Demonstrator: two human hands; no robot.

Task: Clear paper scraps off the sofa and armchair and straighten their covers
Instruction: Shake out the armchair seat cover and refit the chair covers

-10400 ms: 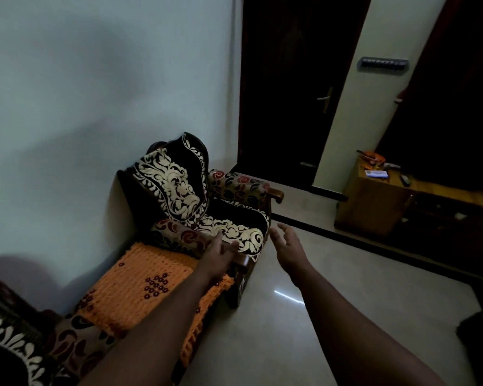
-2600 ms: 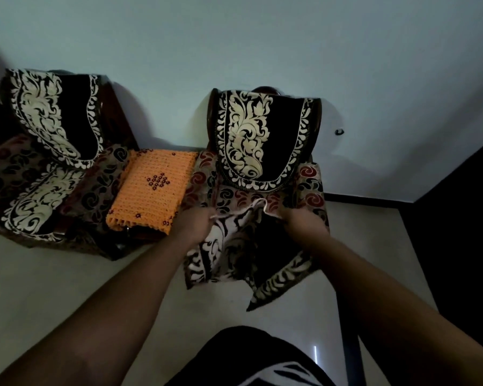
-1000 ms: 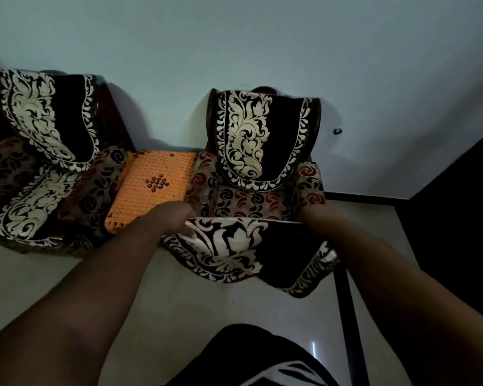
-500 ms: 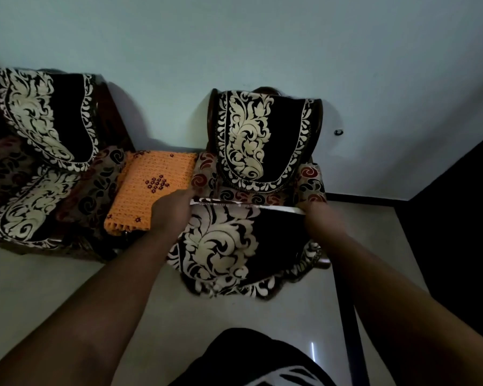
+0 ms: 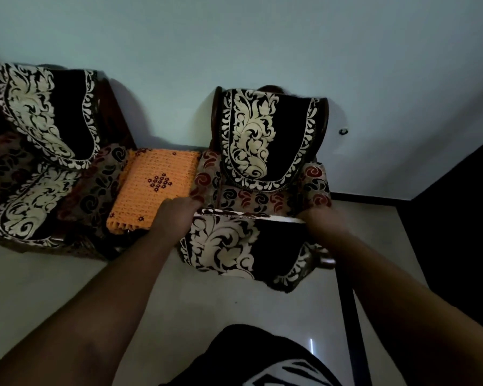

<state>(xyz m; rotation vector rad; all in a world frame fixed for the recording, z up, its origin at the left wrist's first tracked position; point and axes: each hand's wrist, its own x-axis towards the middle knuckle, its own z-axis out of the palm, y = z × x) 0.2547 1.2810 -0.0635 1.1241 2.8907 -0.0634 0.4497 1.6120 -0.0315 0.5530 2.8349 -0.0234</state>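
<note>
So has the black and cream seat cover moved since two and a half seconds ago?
Yes. The seat cover, then bunched over the armchair seat, now hangs spread flat off its front edge, gripped by left hand and right hand.

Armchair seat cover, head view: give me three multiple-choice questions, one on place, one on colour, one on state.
1. Where is the orange crocheted mat?
A. between the armchair and the sofa
B. on the floor
C. on the chair back

2. What colours is the seat cover?
A. blue
B. black and cream
C. plain red

3. How is the seat cover held?
A. lying flat, untouched
B. by one hand
C. by both hands

Answers: 1 A, it lies between their arms. 2 B, cream scrolls on black. 3 C, left hand and right hand grip its top edge.
</note>
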